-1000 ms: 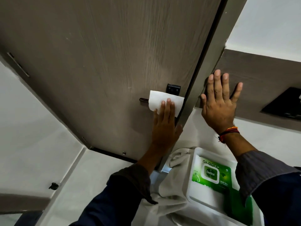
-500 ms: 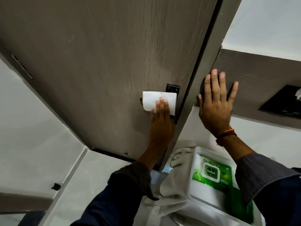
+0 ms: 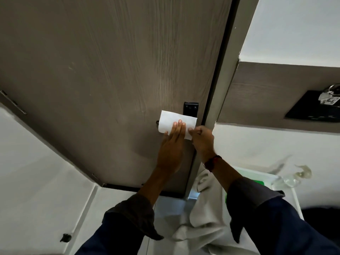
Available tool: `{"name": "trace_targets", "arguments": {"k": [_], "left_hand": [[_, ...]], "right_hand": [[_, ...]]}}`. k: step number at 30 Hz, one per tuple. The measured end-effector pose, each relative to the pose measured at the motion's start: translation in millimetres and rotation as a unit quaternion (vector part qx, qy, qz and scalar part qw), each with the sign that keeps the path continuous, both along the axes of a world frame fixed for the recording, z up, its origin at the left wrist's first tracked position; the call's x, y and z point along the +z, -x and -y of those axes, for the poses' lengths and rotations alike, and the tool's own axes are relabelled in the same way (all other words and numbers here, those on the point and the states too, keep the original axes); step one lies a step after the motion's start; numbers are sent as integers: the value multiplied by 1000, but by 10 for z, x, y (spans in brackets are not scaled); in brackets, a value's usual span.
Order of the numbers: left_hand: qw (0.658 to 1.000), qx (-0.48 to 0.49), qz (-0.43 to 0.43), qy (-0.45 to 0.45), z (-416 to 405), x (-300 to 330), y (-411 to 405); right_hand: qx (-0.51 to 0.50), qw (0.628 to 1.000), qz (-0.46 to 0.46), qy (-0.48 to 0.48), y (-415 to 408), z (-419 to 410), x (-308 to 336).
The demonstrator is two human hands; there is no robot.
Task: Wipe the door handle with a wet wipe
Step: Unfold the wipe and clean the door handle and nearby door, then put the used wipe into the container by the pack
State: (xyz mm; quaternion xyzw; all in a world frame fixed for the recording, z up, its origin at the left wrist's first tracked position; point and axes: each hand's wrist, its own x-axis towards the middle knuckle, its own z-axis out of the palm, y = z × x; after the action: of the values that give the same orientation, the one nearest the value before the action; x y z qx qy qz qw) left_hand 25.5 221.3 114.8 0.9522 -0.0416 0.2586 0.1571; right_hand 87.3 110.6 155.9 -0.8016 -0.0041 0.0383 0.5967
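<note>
A white wet wipe (image 3: pixel 172 121) is draped over the door handle, of which only the dark left tip (image 3: pixel 157 122) shows. My left hand (image 3: pixel 172 148) lies flat on the wipe with fingers together, pressing it against the handle and the grey wooden door (image 3: pixel 110 70). My right hand (image 3: pixel 201 138) pinches the wipe's lower right corner. Just above the wipe sits a black lock plate (image 3: pixel 191 108).
The door frame (image 3: pixel 220 89) runs just right of the handle. Below right stands a white tray (image 3: pixel 292 196) with a pale cloth (image 3: pixel 204 208) and a green pack partly hidden by my right sleeve. A black panel (image 3: pixel 312 107) with keys sits on the right wall.
My right hand left the door frame and came over to the wipe's right corner. The wipe and my left hand shifted slightly left along the handle, then back right.
</note>
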Motion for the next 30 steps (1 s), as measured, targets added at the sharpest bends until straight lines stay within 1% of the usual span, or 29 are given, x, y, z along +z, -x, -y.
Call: {"name": "trace_targets", "arguments": {"k": [2, 4, 5, 6, 7, 8, 9, 10, 11, 12, 13, 16, 21, 23, 24, 26, 27, 30], "left_hand": [[999, -41, 1, 20, -102, 25, 7], [994, -56, 25, 92, -202, 36, 22], [988, -29, 41, 149, -236, 32, 36], [974, 16, 48, 223, -240, 31, 51], [947, 59, 33, 313, -235, 33, 65], [903, 78, -18, 422, -197, 45, 80], [839, 71, -97, 530, -132, 50, 104], [769, 51, -170, 615, -57, 43, 127], [712, 28, -224, 665, 43, 26, 156], [677, 9, -260, 689, 150, 1, 188], [661, -3, -284, 694, 278, -29, 221], [663, -25, -327, 673, 658, -109, 306], [674, -152, -442, 572, 1304, -158, 307], [682, -186, -466, 532, 1560, -169, 311], [680, -199, -474, 523, 1684, -174, 313], [671, -212, -477, 527, 1885, -206, 324], [675, -207, -467, 532, 1982, -226, 331], [706, -157, -410, 555, 2183, -308, 339]], "right_hand": [[-28, 1000, -14, -1, 18, 33, -24], [-5, 999, -27, -42, 71, 159, -37], [11, 997, -30, -72, 98, 242, -55], [22, 994, -38, -101, 135, 347, -71], [31, 990, -55, -128, 175, 450, -88], [37, 985, -78, -148, 229, 560, -107], [40, 981, -100, -162, 288, 673, -134], [40, 977, -119, -170, 340, 775, -172], [32, 974, -135, -178, 392, 892, -224], [20, 971, -147, -187, 444, 1009, -275], [3, 967, -158, -198, 503, 1136, -330], [-26, 952, -196, -235, 687, 1549, -491], [-49, 920, -230, -313, 924, 2266, -666], [-49, 921, -237, -304, 976, 2496, -699], [-47, 922, -244, -297, 990, 2610, -726], [-47, 919, -257, -295, 991, 2791, -790], [-51, 917, -260, -297, 990, 2881, -818], [-86, 914, -254, -305, 1013, 3052, -885]]}}
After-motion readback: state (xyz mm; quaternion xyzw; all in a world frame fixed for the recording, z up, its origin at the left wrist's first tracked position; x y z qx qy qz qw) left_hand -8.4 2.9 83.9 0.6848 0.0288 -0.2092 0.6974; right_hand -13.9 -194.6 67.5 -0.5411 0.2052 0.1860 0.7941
